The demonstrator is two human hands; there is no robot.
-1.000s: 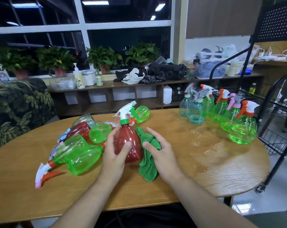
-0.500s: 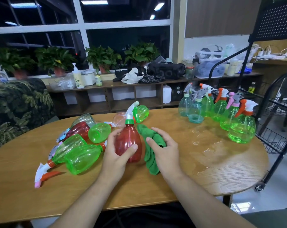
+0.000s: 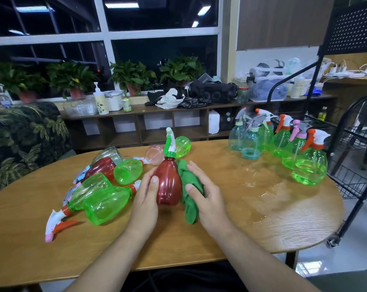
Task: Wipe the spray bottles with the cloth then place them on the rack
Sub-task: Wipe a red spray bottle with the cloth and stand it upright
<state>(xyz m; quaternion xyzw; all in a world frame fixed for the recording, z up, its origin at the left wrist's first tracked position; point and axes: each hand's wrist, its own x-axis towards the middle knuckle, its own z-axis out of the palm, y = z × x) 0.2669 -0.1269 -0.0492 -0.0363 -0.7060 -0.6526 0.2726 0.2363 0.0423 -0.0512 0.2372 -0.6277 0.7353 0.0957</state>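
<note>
A red spray bottle (image 3: pixel 169 182) with a green and white trigger head stands upright at the middle of the wooden table (image 3: pixel 252 211). My left hand (image 3: pixel 145 199) grips its left side, thumb on the front. My right hand (image 3: pixel 205 194) holds the green cloth (image 3: pixel 189 192) against the bottle's right side. A pile of green and red bottles (image 3: pixel 102 197) lies on its side to the left. Several upright green and teal bottles (image 3: pixel 283 144) stand at the table's right.
A black wire rack (image 3: pixel 351 157) on wheels stands off the table's right edge. Wet patches glisten on the table right of my hands. A leaf-patterned chair sits at the left, and a low shelf with plants runs along the window behind.
The red bottle has been tipped from leaning left to upright. My right hand has slid the cloth up along the bottle's right side.
</note>
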